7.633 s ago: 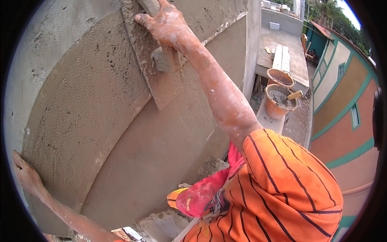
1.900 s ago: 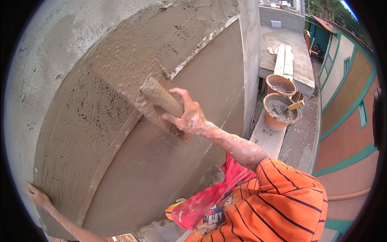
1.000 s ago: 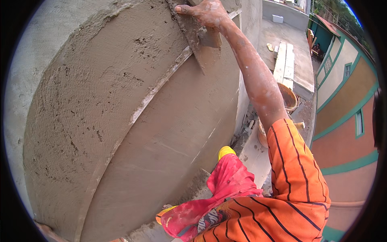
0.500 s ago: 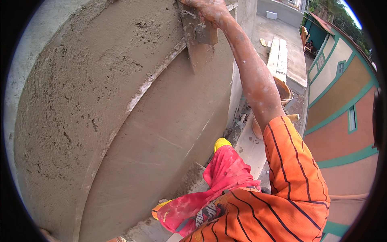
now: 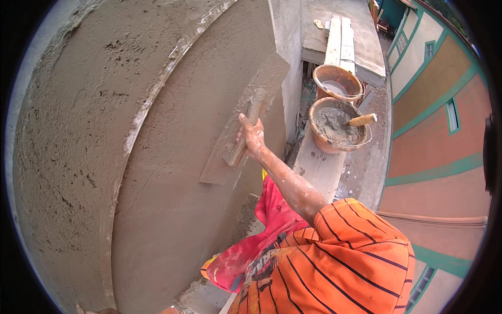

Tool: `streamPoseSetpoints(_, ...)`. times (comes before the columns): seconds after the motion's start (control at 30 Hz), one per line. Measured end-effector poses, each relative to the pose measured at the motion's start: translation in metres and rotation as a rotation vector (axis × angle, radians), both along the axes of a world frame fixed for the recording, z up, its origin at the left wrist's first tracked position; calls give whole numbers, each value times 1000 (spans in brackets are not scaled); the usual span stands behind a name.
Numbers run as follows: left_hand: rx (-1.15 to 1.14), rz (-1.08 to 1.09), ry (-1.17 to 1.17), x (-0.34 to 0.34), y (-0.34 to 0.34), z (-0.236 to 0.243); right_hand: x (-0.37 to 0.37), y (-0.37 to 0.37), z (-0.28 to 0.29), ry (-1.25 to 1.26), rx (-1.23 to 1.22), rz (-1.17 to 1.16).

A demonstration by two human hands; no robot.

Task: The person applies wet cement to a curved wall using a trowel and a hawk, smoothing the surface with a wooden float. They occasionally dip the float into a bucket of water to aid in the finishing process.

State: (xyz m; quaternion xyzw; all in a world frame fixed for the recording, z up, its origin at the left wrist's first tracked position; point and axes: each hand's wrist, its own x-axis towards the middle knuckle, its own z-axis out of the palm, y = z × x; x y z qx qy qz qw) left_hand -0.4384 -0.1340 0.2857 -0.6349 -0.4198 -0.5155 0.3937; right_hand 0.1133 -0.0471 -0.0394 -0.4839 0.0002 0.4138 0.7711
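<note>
My right hand [image 5: 252, 135] is closed around the handle of a long, flat plastering float [image 5: 217, 159]. The float's blade lies against, or very close to, the wet grey-brown plaster wall [image 5: 172, 209], tilted up toward the right. A pale, mortar-smeared strip [image 5: 137, 125] runs lengthwise along the plaster, looking curved, with rougher, pitted plaster on its left. Just a sliver of what seems to be my left hand [image 5: 97, 311] shows at the bottom left edge, near the strip's lower end; its fingers are mostly cut off.
A bucket of mortar [image 5: 334, 125] with a wooden-handled tool [image 5: 362, 120] in it stands on a plank [image 5: 320, 170] to the right. Behind it is a second bucket [image 5: 337, 78] with greyish liquid. Pale boards [image 5: 340, 39] lie beyond. A painted building [image 5: 436, 152] lines the right side.
My right hand has come down the wall from the top with the float, which now lies lower and nearer me. My view has shifted, and both buckets now show fully.
</note>
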Motion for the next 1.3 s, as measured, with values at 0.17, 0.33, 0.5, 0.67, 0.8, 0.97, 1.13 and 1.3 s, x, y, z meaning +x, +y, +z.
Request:
streamPoseSetpoints(0.17, -1195, -355, 184, 272, -10, -224, -54, -30, -37, 246, 38, 106)
streamPoseSetpoints(0.33, -1314, -245, 309, 377, 5, -278, -49, -66, -7, 422, 32, 246)
streamPoseSetpoints(0.5, -1420, -330, 175, 422, 29, -291, 24, -86, -9, 31, 118, 738)
streamPoseSetpoints(0.67, -1391, -254, 200, 412, 38, -301, 271, -85, 39, -583, -18, 475)
streamPoseSetpoints(0.8, -1407, -298, 300, 416, 40, -308, 534, -121, -102, -714, -568, 117)
streamPoseSetpoints(0.97, -1611, -150, 288, 387, 22, -328, 551, -128, -189, -555, -862, 288)
streamPoseSetpoints(1.13, -1652, -97, 313, 371, 20, -344, 540, -154, -207, -343, -838, 160)
streamPoseSetpoints(1.3, -1673, -3, 282, 349, 9, -351, 515, -150, -209, -138, -715, -14)
